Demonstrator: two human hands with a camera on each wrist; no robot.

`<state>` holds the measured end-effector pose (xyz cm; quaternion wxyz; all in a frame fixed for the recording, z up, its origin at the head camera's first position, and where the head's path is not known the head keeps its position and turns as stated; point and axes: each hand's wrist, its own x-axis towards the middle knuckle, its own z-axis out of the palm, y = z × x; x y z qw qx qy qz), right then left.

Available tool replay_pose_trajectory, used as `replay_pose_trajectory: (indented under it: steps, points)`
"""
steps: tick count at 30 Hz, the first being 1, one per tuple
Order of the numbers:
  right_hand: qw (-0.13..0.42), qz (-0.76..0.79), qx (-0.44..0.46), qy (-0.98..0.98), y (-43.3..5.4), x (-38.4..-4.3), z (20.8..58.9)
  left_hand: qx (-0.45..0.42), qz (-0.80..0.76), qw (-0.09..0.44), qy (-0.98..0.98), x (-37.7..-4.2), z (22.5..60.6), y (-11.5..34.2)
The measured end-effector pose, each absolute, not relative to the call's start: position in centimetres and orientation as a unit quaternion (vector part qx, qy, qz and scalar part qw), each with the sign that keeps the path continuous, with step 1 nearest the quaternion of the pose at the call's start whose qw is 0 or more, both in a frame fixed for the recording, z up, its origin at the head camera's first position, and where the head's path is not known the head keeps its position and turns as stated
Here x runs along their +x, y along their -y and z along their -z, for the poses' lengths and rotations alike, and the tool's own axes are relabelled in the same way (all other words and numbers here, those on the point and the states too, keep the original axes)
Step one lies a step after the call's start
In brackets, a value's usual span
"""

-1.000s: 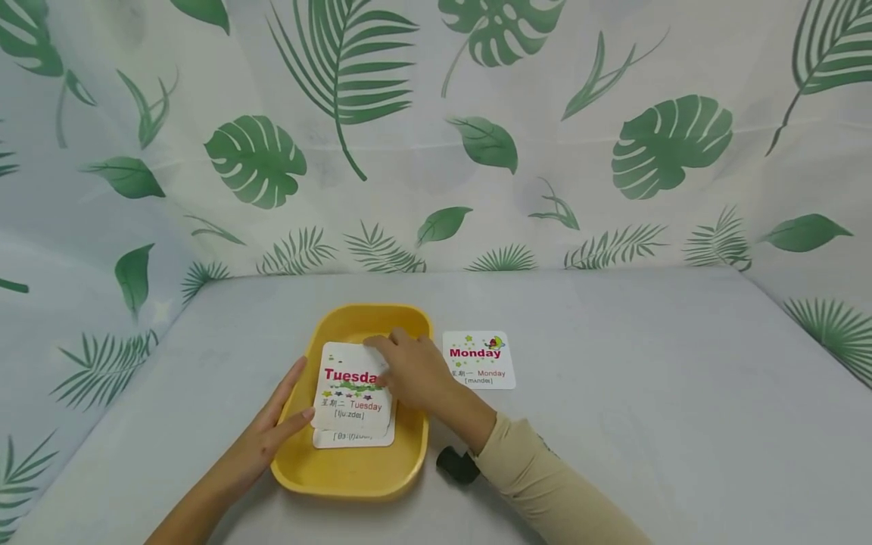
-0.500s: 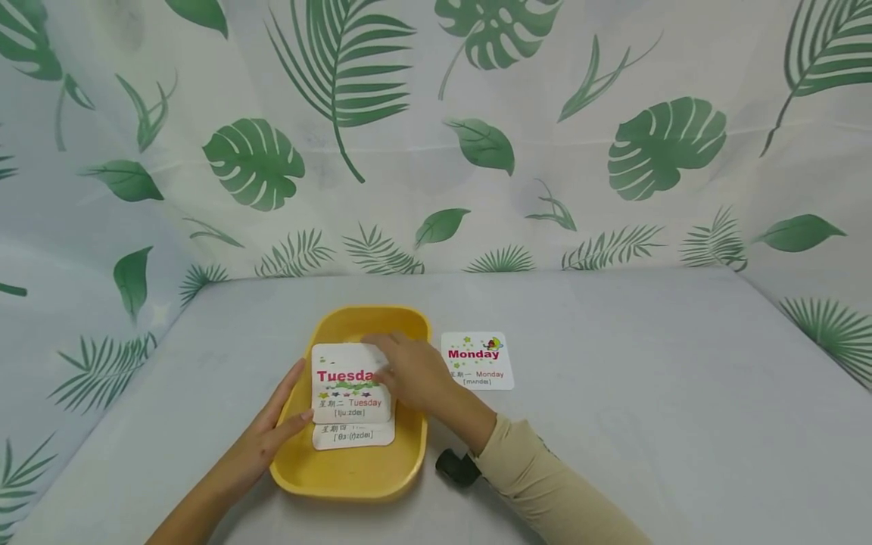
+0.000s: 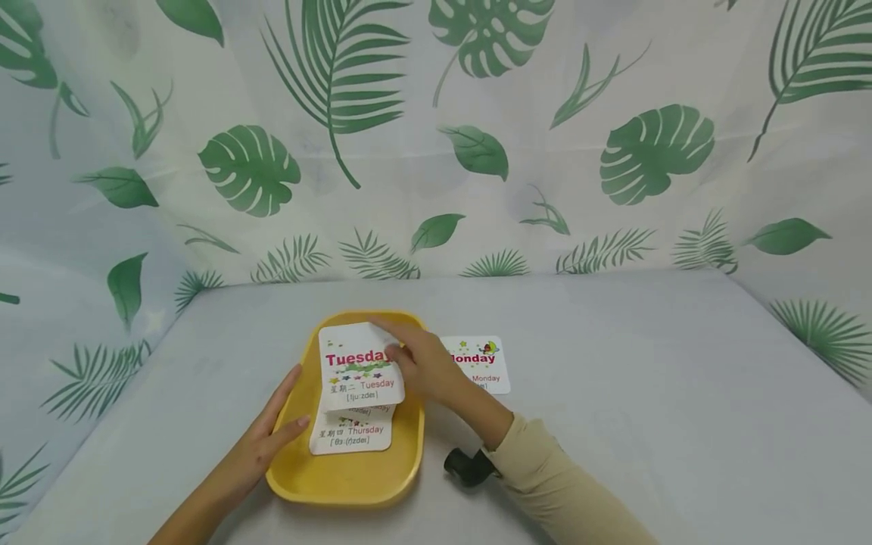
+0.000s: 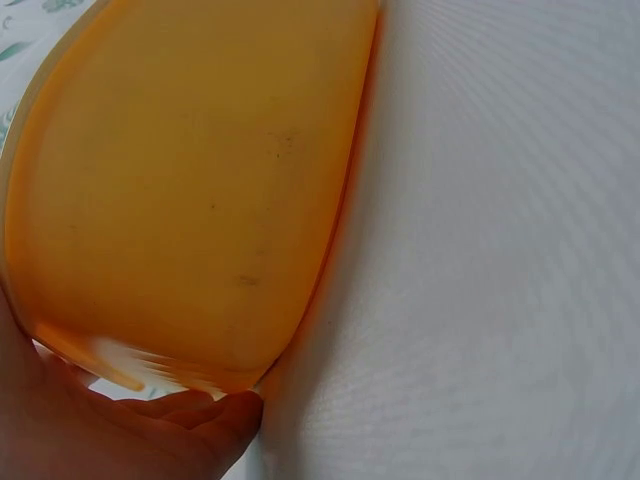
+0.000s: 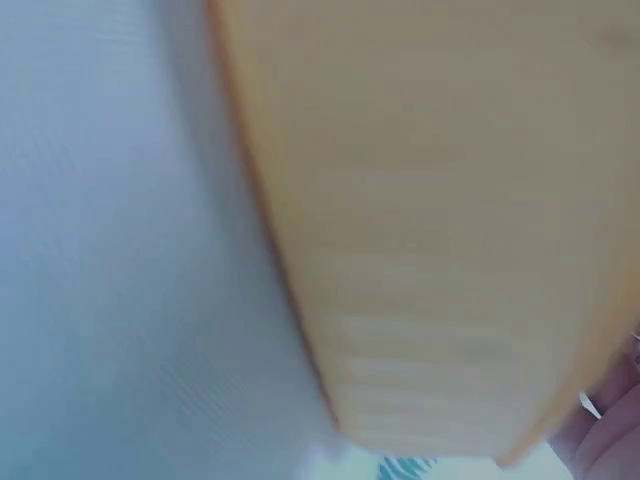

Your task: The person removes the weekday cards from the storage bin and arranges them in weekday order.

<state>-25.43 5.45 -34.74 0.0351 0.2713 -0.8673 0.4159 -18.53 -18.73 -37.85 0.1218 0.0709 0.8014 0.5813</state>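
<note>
A yellow plastic tray [image 3: 347, 484] stands on the table, and my left hand [image 3: 255, 446] grips its left side, thumb over the rim. In the left wrist view the fingers [image 4: 190, 430] lie along the tray's outer wall. My right hand [image 3: 429, 363] pinches the white Tuesday card [image 3: 361, 378] by its right edge, raised over the tray. Below it a Thursday card [image 3: 350, 440] lies in the tray, with another card partly hidden between them. Close by the right hand, a Monday card [image 3: 487, 375] lies on the table, its left part covered by that hand.
A black device [image 3: 468, 467] hangs at the right wrist, beside the tray's right wall. White cloth with green leaves [image 3: 477, 151] rises behind and on both sides of the table. Pale table surface [image 3: 647, 401] extends to the right.
The right hand has lifted the Tuesday card up and away from the cards below, uncovering more of the Thursday card. That hand now overlaps the Monday card. The left hand stays at the tray.
</note>
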Motion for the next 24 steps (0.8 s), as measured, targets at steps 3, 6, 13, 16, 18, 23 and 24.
replay_pose_trajectory:
  steps: [3,6,13,16,18,23,24]
  points:
    - [0.055,-0.437,0.258,0.860,-6.6,-25.6,34.2,0.070,-0.581,0.124,-0.801,-18.6,37.9,18.7]
    - [0.056,-0.456,0.235,0.857,-8.2,-25.8,33.5,0.073,-0.584,0.123,-0.799,-18.6,37.9,18.8]
    - [0.033,-0.446,0.169,0.878,-13.8,-26.3,33.2,0.073,-0.589,0.125,-0.795,-18.3,37.9,19.0]
    - [0.022,-0.423,0.137,0.896,-16.8,-26.5,33.2,0.079,-0.589,0.125,-0.794,-18.2,37.8,19.0]
    - [0.011,-0.406,0.113,0.907,-18.7,-26.6,33.0,0.080,-0.588,0.127,-0.795,-18.3,37.7,19.0]
    - [-0.023,-0.348,0.068,0.935,-22.3,-26.9,32.5,0.069,-0.584,0.135,-0.798,-18.4,37.6,18.9]
    - [-0.030,-0.335,0.063,0.940,-22.7,-26.9,32.5,0.067,-0.584,0.136,-0.798,-18.5,37.6,18.9]
